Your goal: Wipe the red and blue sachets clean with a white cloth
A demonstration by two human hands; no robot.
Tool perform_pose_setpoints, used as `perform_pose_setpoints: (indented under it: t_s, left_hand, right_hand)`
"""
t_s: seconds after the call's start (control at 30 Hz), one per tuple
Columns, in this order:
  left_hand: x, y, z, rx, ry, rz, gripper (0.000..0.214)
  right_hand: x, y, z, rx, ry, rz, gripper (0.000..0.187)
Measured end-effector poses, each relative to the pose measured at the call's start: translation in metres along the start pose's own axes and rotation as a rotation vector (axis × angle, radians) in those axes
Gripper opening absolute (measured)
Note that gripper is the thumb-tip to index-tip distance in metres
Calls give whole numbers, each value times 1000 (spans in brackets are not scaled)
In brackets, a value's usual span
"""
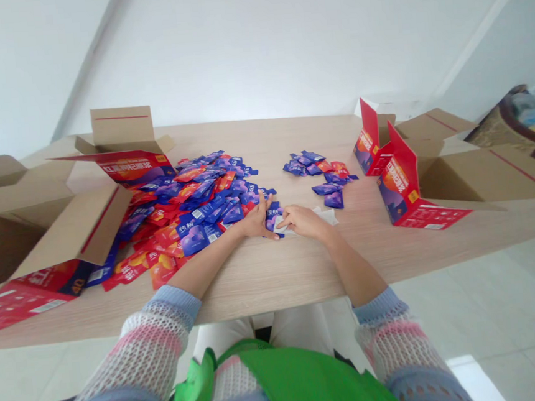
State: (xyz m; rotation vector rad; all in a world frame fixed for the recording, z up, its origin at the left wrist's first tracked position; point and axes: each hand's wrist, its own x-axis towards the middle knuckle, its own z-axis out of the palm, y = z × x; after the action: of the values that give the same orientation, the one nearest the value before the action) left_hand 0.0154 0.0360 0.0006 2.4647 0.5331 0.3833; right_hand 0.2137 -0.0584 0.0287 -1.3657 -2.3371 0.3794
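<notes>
A big heap of blue and red sachets (192, 197) covers the left half of the wooden table (273, 268). My left hand (254, 220) lies at the heap's right edge, fingers curled on a few blue sachets (273, 215). My right hand (300, 221) meets it from the right, fingers closed on the same small stack, with a white sachet (327, 215) under and beside it. A smaller group of blue and red sachets (316, 168) lies further back to the right.
Open brown cartons (26, 221) with flat red boxes (18, 297) stand at the left, another carton (123, 129) behind the heap. Two upright red boxes (400, 189) and open cartons (471, 170) stand at the right. A green bag (306, 378) lies on my lap.
</notes>
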Motion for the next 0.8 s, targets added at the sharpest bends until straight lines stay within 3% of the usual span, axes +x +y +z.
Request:
perform_pose_setpoints:
  t_s: [0.2, 0.43, 0.6, 0.7, 0.8]
  left_hand:
    - [1, -5, 2, 35, -80, -35, 150]
    - [7, -7, 0, 70, -104, -145, 155]
    - [3, -8, 1, 9, -14, -146, 160]
    - [-3, -9, 2, -53, 82, -64, 159]
    - [-8, -9, 2, -114, 148, -23, 156]
  right_hand:
    - [10, -2, 12, -52, 134, 18, 30]
    - [18, 21, 19, -144, 270, 300, 29]
    - [10, 25, 13, -50, 479, 504, 33]
    - [3, 14, -3, 51, 644, 486, 38]
    - [0, -6, -18, 104, 699, 360, 25]
